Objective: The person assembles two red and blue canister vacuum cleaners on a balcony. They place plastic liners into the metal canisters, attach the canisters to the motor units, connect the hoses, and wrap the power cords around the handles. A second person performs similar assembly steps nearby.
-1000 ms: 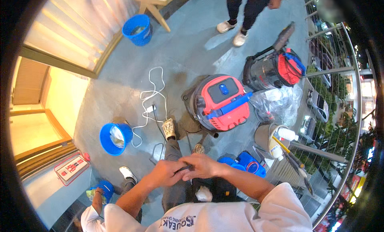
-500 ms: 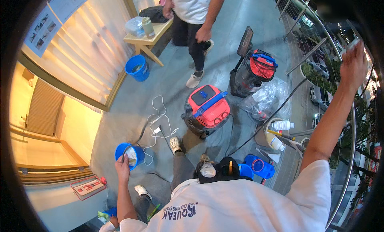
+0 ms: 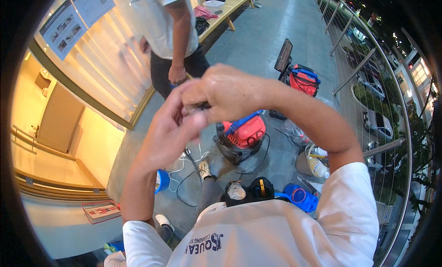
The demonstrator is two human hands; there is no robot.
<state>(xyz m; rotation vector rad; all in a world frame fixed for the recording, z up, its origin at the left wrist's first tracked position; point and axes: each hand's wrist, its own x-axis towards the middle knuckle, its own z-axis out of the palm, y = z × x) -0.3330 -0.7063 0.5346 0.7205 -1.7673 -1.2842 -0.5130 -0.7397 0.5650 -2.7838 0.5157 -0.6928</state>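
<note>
My left hand [image 3: 168, 129] and my right hand [image 3: 230, 94] meet in front of me at chest height, fingers curled and somewhat blurred. A small dark thing [image 3: 202, 105] shows between them, too covered to name. Below and behind my hands stands a red and black wet-dry vacuum [image 3: 244, 133] with a blue handle, partly hidden by them. A black cord [image 3: 184, 198] curves on the floor near my foot beside a white cord [image 3: 172, 175]. My left forearm hides part of a blue bucket [image 3: 162, 182].
Another person [image 3: 170, 32] stands ahead left near a wooden bench [image 3: 230, 4]. A second red vacuum [image 3: 303, 83] stands farther off. To the right are a bin with bottles [image 3: 306, 163], a blue jug [image 3: 301, 198] and a metal railing [image 3: 399, 106]. Glass doors line the left.
My right hand came in from the railing and my left hand rose from beside the blue bucket, so both now meet. The other person moved left, towards the curtained glass.
</note>
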